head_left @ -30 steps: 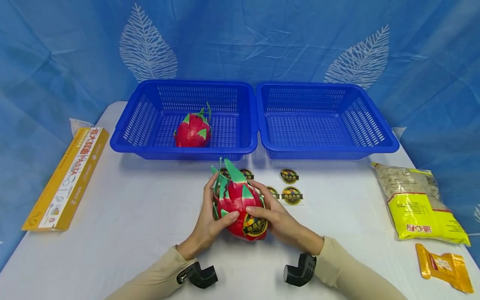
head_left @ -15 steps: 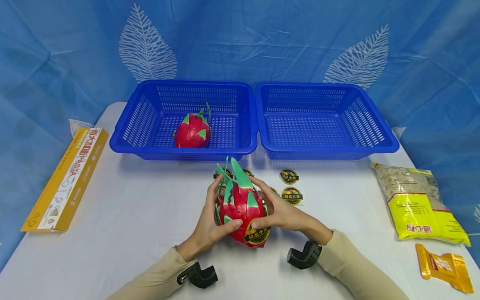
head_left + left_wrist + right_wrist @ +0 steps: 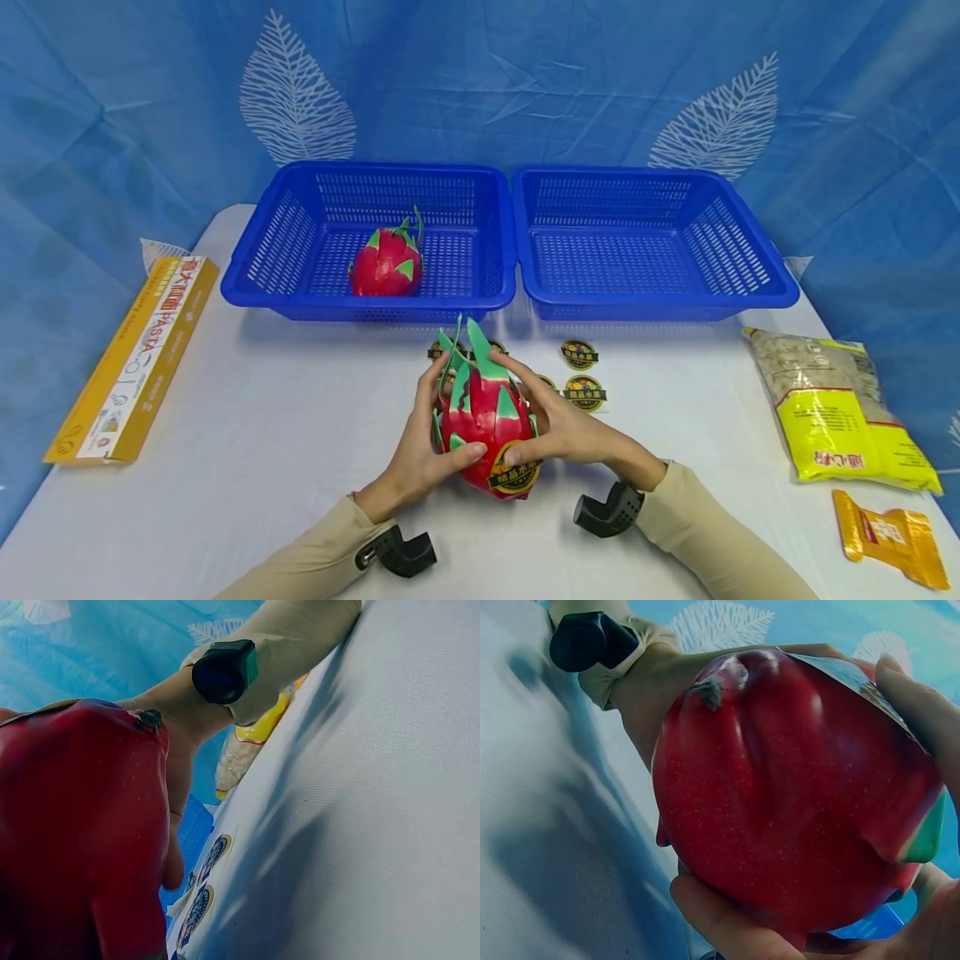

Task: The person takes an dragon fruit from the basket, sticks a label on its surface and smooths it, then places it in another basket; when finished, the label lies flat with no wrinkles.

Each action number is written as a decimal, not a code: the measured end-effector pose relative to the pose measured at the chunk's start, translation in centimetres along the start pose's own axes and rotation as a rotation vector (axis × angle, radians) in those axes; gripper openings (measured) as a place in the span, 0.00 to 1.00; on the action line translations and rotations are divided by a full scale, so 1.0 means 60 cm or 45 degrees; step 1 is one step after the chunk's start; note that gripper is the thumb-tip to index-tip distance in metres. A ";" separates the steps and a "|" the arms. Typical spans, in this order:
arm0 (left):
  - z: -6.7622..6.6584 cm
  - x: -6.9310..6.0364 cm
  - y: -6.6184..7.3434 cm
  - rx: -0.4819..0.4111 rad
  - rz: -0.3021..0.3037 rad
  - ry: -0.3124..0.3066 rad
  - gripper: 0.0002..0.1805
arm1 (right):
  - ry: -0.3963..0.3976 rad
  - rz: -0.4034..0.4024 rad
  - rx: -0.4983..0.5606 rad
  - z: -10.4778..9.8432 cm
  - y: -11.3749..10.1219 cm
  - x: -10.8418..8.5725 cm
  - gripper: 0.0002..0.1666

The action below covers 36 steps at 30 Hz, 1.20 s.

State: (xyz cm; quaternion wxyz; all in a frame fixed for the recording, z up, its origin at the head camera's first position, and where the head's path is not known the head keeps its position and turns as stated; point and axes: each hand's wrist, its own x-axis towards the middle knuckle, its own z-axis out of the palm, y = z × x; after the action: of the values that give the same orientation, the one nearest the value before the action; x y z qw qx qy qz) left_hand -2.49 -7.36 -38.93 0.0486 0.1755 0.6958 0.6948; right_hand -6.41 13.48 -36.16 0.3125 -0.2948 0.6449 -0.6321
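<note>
Both hands hold a red dragon fruit [image 3: 480, 417] with green leaf tips above the white table, its leafy end pointing away. My left hand [image 3: 416, 446] grips its left side, thumb on the near face. On the other side my right hand [image 3: 566, 429] wraps it, the thumb against a round black-and-gold sticker [image 3: 516, 471] on the fruit. In the right wrist view the fruit's smooth red underside [image 3: 780, 787] is raised off the cloth. Behind the fruit lies a sheet with several like stickers [image 3: 585, 392], partly hidden.
Two blue baskets [image 3: 652, 300] stand side by side at the back; a second dragon fruit [image 3: 386, 262] lies in the left one. A yellow pasta box [image 3: 135, 358] is on the left. At right are a yellow bag [image 3: 840, 417] and an orange packet [image 3: 888, 537].
The held dragon fruit has shifted slightly toward the person and to the right, then stayed nearly still. My right hand and forearm moved a little to the right, too.
</note>
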 end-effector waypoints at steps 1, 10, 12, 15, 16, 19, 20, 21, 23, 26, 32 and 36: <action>0.000 0.000 0.000 -0.004 -0.003 -0.002 0.52 | 0.007 0.004 -0.011 0.000 0.000 0.000 0.57; 0.001 -0.001 -0.004 -0.038 -0.068 -0.020 0.50 | 0.051 0.070 0.001 0.002 0.000 -0.001 0.54; 0.001 -0.001 -0.004 -0.057 -0.085 -0.027 0.49 | 0.068 0.082 0.009 0.002 -0.001 -0.001 0.53; 0.000 0.001 -0.002 -0.075 -0.105 -0.050 0.49 | 0.105 0.103 0.013 0.002 -0.004 -0.002 0.53; -0.001 0.002 -0.002 -0.077 -0.111 -0.058 0.48 | 0.117 0.108 0.010 0.001 -0.005 -0.002 0.53; -0.003 0.005 0.002 -0.064 -0.121 -0.085 0.48 | 0.148 0.134 0.002 -0.001 -0.008 -0.004 0.53; -0.003 0.006 0.003 -0.058 -0.123 -0.091 0.48 | 0.157 0.145 -0.001 -0.002 -0.008 -0.004 0.53; -0.004 0.006 0.004 -0.050 -0.125 -0.097 0.48 | 0.163 0.154 -0.002 -0.002 -0.009 -0.005 0.53; -0.004 0.007 0.006 -0.032 -0.129 -0.105 0.48 | 0.169 0.168 -0.004 -0.004 -0.012 -0.006 0.53; -0.005 0.008 0.009 0.007 -0.142 -0.125 0.48 | 0.170 0.195 -0.021 -0.007 -0.017 -0.010 0.53; -0.008 0.010 0.011 0.124 -0.110 -0.146 0.44 | 0.196 0.332 -0.137 -0.017 -0.037 -0.020 0.52; -0.010 0.012 0.010 0.151 -0.023 -0.165 0.39 | 0.211 0.399 -0.176 -0.029 -0.053 -0.029 0.52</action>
State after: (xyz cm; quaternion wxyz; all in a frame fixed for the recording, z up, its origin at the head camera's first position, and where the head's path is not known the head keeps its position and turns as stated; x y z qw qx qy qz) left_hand -3.26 -7.73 -38.18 0.0891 0.2163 0.7327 0.6391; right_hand -6.69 15.85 -32.94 0.3320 -0.1586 0.7483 -0.5520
